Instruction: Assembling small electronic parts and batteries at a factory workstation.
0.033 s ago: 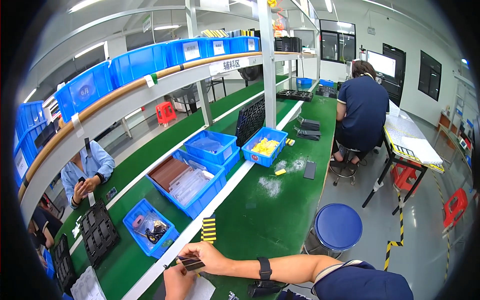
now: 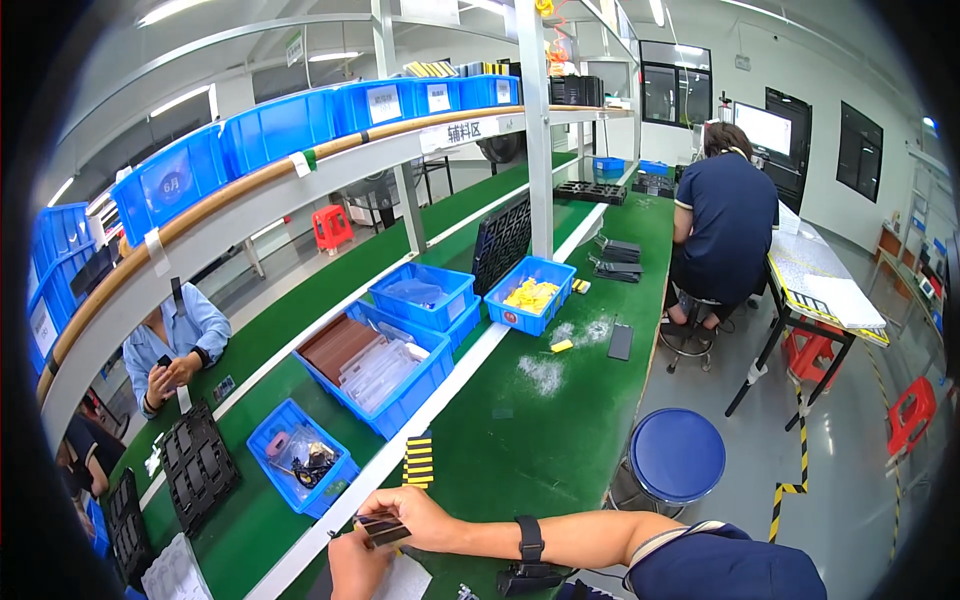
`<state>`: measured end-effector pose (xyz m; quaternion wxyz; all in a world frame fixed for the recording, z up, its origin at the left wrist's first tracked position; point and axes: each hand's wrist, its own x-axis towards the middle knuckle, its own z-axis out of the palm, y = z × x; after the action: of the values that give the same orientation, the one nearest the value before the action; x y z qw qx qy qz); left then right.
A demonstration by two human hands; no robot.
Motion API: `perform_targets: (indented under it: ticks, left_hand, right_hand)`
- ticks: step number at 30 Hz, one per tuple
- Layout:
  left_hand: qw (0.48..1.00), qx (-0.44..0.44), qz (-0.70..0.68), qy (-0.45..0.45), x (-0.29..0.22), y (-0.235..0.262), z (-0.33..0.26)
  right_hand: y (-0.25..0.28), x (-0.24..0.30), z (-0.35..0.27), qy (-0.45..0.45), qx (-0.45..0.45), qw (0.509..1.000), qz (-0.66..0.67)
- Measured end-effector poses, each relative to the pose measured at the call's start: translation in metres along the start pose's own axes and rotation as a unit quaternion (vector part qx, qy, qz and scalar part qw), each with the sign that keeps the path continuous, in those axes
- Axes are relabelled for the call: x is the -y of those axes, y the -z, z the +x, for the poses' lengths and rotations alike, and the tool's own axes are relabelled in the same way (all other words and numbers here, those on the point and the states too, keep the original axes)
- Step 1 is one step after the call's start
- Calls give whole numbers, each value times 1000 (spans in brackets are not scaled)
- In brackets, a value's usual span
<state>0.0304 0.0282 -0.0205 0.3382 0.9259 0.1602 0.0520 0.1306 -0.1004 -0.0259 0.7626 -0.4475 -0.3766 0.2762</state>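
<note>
At the lower middle of the head view, my right hand (image 2: 415, 515) reaches left across the green bench and pinches a small flat dark rectangular part (image 2: 381, 529). A black wristband (image 2: 529, 540) sits on that forearm. My left hand (image 2: 355, 566) comes up from the bottom edge and holds the same part from below. Under the hands lies a white sheet (image 2: 400, 580). Just beyond the fingers stands a small yellow-and-black striped stack (image 2: 419, 460).
Blue bins sit along the bench: one with small parts (image 2: 300, 455), one with flat sheets (image 2: 375, 365), one with yellow pieces (image 2: 530, 295). Black trays (image 2: 198, 465) lie at left. A blue stool (image 2: 680, 455) stands right. One person sits opposite (image 2: 170, 345), another farther along (image 2: 730, 220).
</note>
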Motion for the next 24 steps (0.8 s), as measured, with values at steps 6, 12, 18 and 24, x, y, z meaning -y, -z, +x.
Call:
perform_targets:
  ticks: [6, 12, 18, 24]
  left_hand:
    - [995, -87, 52, -12, -34, 44, -39]
    - [973, -123, 192, 30, -1, 64, -71]
    - [983, -74, 159, 61, 2, 66, -73]
    - [968, -179, 173, -27, 23, 51, -74]
  right_hand:
    - [-5, 3, -4, -5, 15, 999, -47]
    - [-9, 8, -5, -17, 28, 988, -153]
    - [-18, 8, -13, -38, 79, 983, -159]
    - [-21, -2, -16, -94, 103, 976, -166]
